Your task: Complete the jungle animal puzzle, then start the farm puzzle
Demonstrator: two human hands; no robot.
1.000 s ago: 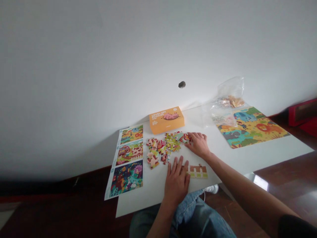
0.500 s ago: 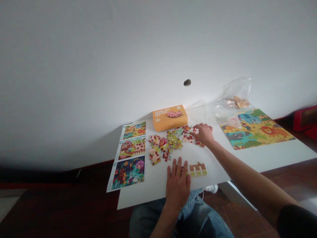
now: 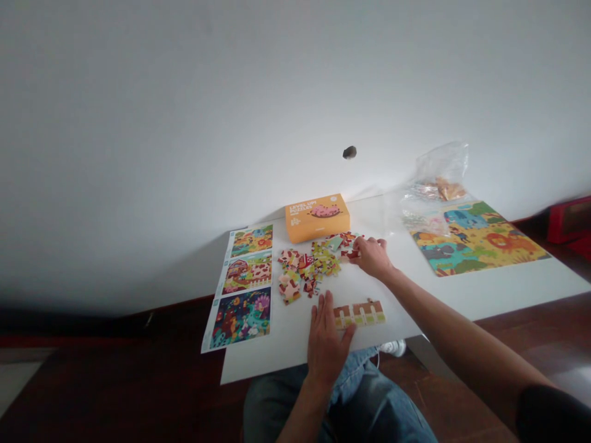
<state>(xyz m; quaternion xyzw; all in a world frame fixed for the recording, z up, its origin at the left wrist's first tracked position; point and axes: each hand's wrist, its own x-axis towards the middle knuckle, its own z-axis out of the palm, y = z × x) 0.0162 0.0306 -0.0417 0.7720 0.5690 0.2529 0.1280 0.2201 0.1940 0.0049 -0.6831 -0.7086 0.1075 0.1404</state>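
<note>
My left hand [image 3: 327, 338] lies flat on the white board [image 3: 258, 363], fingers stretched out. Its thumb rests at the near edge of a joined strip of puzzle pieces [image 3: 364, 314] showing a white fence on brown and green. Farther off, my right hand [image 3: 373, 255] reaches over the right end of the loose pieces. Its fingers are bent and pinched on a reddish-brown puzzle piece [image 3: 351, 253], partly hidden by the fingertips. A heap of loose puzzle pieces [image 3: 308, 267] with farm pictures spreads to the left of that hand.
An orange puzzle box [image 3: 318, 229] stands by the wall behind the heap. At the left lies a sheet with three pictures [image 3: 248, 274]. A finished animal puzzle [image 3: 480, 240] lies at the right, partly under a clear plastic bag [image 3: 443, 163] holding pieces.
My right hand has moved slightly left and its fingers have closed at the pieces. My left hand has drawn left, uncovering more of the fence strip.
</note>
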